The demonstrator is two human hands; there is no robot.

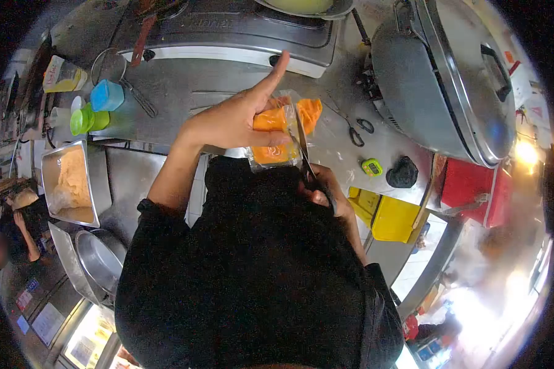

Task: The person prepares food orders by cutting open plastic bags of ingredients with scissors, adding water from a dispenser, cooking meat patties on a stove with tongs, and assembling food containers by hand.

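Observation:
My left hand point(231, 120) grips a clear plastic packet with orange contents point(269, 138), one finger stretched out away from it. A pair of scissors point(306, 157) is in my right hand point(325, 187), its blades pointing away from me. The blades lie along the right part of the packet, between its main body and an orange end piece point(311, 114). Part of the packet is hidden behind my left hand. Clear plastic film point(326, 132) shows beyond the blades.
A second pair of scissors point(356, 134), a green timer point(371, 166) and a large lidded pot point(409, 80) are on the right. A stove point(221, 37) stands ahead. Leftward are a whisk point(140, 101), green cups point(89, 119), a metal pan of pale orange powder point(89, 209) and another person point(24, 227).

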